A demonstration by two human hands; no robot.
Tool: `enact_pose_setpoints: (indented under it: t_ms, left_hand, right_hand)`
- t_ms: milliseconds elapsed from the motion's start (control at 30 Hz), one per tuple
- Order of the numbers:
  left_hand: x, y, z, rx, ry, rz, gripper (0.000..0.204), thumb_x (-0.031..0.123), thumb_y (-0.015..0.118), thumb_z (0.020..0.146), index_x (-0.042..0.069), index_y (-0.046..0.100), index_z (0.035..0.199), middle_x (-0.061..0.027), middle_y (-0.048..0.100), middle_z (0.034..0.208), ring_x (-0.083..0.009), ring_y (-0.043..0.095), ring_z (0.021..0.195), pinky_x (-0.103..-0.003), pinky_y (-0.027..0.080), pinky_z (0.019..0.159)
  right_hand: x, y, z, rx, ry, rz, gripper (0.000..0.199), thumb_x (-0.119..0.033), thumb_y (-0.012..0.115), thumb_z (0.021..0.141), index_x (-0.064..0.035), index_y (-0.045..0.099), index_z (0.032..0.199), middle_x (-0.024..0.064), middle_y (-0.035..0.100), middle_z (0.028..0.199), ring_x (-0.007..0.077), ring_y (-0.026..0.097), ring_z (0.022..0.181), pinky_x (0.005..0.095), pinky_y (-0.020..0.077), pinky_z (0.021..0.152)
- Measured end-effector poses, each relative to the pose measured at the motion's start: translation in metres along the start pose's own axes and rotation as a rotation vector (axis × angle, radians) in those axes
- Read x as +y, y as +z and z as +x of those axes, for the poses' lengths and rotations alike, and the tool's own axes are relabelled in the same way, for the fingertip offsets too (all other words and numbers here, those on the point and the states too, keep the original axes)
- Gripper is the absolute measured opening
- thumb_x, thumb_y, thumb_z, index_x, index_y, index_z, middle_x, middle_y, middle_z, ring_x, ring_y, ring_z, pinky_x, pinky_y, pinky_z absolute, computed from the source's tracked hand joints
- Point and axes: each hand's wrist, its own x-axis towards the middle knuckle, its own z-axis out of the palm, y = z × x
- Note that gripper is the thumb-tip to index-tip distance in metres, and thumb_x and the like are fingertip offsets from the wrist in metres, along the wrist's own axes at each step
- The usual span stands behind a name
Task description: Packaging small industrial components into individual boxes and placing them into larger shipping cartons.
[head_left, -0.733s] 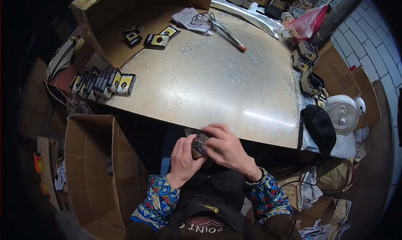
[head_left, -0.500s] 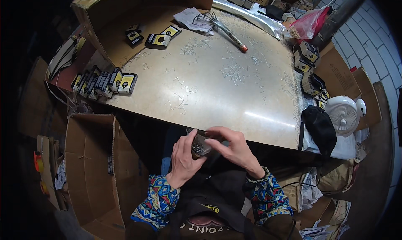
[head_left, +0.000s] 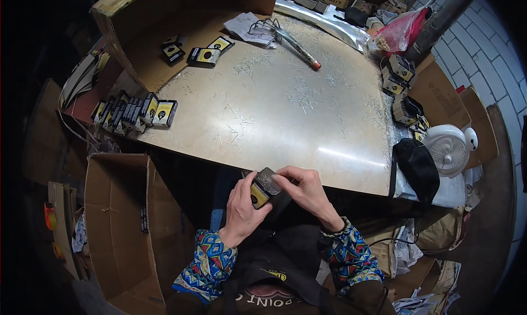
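A small black-and-yellow cardboard box [head_left: 258,195] is gripped in my left hand [head_left: 240,213], just off the table's near edge. Its upper part shows a grey surface with thin silvery bits on it; whether this is a raised flap or the inside is hard to tell. My right hand [head_left: 307,194] has its thumb and fingertips closed at the box's upper right edge, touching the grey part. Anything small between those fingertips is hidden.
Thin bent wire pieces [head_left: 303,98] are scattered over the pale table [head_left: 274,139]. Similar boxes [head_left: 132,113] stand in a row at left. A large carton [head_left: 118,221] stands lower left. At right are a white fan [head_left: 447,150] and a black pouch [head_left: 415,166].
The box has tipped so that its yellow face shows. My right fingers have drawn together and come down on its upper edge. The view has shifted slightly.
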Motion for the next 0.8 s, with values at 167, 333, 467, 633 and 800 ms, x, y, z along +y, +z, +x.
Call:
enact_pose_setpoints:
  t_ms: [167,333,467,633,800]
  left_hand:
    - [0.005,0.002,0.001,0.052,0.001,-0.009,0.074,0.009,0.081,0.066,0.001,0.042,0.129,-0.0202,0.056,0.108,-0.0399,0.059,0.099,-0.043,0.050,0.083]
    - [0.004,0.003,0.003,0.107,-0.012,-0.023,0.072,0.011,0.081,0.069,0.000,0.042,0.129,-0.0201,0.056,0.108,-0.0402,0.060,0.097,-0.043,0.051,0.081]
    - [0.001,-0.001,0.003,0.096,-0.036,-0.046,0.074,0.013,0.082,0.071,0.000,0.041,0.131,-0.0205,0.056,0.110,-0.0400,0.060,0.099,-0.043,0.051,0.082]
    - [0.004,0.002,0.002,0.150,-0.038,-0.091,0.076,0.013,0.082,0.070,0.002,0.039,0.132,-0.0207,0.055,0.115,-0.0405,0.060,0.101,-0.043,0.052,0.083]
    - [-0.001,0.007,0.000,0.144,0.086,-0.006,0.070,0.012,0.081,0.072,0.006,0.039,0.128,-0.0220,0.058,0.113,-0.0410,0.063,0.096,-0.043,0.053,0.078]
  right_hand:
    - [-0.008,0.006,0.002,0.108,-0.214,-0.043,0.011,-0.009,0.069,0.087,-0.0006,0.070,0.094,0.0130,0.069,0.104,0.0188,0.063,0.091,0.0290,0.0514,0.074]
    - [0.006,0.008,-0.001,0.030,-0.382,-0.104,0.014,-0.010,0.070,0.085,-0.0021,0.070,0.097,0.0177,0.062,0.123,0.0331,0.055,0.117,0.0391,0.0479,0.094]
    - [0.005,0.008,-0.002,-0.023,-0.440,-0.197,0.016,-0.009,0.072,0.083,-0.0018,0.071,0.098,0.0187,0.062,0.125,0.0320,0.057,0.115,0.0390,0.0479,0.094]
    - [0.010,0.005,-0.018,0.075,-0.375,-0.162,0.030,-0.010,0.077,0.079,-0.0018,0.070,0.108,0.0205,0.062,0.123,0.0305,0.063,0.105,0.0350,0.0525,0.086]
    - [0.007,0.031,-0.030,0.040,-0.221,-0.077,0.032,-0.006,0.075,0.082,-0.0005,0.069,0.112,0.0194,0.067,0.113,0.0274,0.069,0.094,0.0308,0.0548,0.081]
